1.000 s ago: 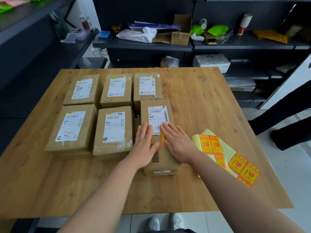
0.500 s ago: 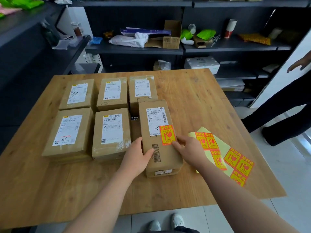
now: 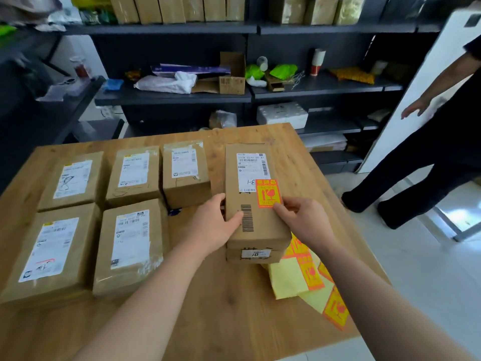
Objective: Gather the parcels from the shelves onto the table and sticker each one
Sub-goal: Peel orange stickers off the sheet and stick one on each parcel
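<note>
A tall brown parcel [image 3: 253, 220] carries a white label and an orange fragile sticker [image 3: 268, 193]. My left hand [image 3: 212, 225] grips its left side and my right hand [image 3: 303, 218] grips its right side; its near end seems raised off the wooden table [image 3: 229, 303]. Five more brown parcels lie flat on the table to the left, among them one at the near left [image 3: 52, 251], one beside it [image 3: 130, 243] and one at the back [image 3: 185, 173]. A yellow sheet of orange stickers [image 3: 309, 280] lies partly under the held parcel.
Dark shelves [image 3: 177, 96] behind the table hold a white bag, an open carton and green items; the top shelf carries more brown parcels [image 3: 177, 9]. A person in dark clothes [image 3: 426, 162] stands at the right, close to the table's far corner.
Both hands pressed the sticker flat on the parcel, then moved to its sides and gripped it. The parcel now sits further right, over the sticker sheet. The view has tilted upward.
</note>
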Demonstrator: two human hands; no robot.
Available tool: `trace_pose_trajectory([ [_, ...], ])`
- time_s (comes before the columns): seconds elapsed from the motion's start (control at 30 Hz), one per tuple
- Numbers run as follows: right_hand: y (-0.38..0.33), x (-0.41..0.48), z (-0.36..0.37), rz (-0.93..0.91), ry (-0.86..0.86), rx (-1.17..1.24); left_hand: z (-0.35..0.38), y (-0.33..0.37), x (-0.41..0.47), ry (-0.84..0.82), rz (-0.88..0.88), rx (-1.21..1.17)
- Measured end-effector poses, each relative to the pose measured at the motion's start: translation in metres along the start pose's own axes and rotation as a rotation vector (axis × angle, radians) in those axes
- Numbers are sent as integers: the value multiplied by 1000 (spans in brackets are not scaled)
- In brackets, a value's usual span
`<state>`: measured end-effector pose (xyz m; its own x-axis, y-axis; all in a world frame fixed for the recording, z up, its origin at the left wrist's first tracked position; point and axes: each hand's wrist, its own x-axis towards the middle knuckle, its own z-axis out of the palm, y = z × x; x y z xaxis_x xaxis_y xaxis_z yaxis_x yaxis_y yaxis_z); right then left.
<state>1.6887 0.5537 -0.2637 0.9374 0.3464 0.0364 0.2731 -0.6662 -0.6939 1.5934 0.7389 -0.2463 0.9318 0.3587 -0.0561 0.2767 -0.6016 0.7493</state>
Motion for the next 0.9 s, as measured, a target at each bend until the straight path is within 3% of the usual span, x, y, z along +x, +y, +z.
trace_pose_trajectory([
  [0.27,14,125,-28,-43,-56,-4,11,36,118,-51,-7,33],
  [0.57,36,255,-11,-56,-147,-45,33,30,243,-43,-103,5],
  [0.9,57,304,23,-59,-239,-82,56,2,296,-41,-189,66],
])
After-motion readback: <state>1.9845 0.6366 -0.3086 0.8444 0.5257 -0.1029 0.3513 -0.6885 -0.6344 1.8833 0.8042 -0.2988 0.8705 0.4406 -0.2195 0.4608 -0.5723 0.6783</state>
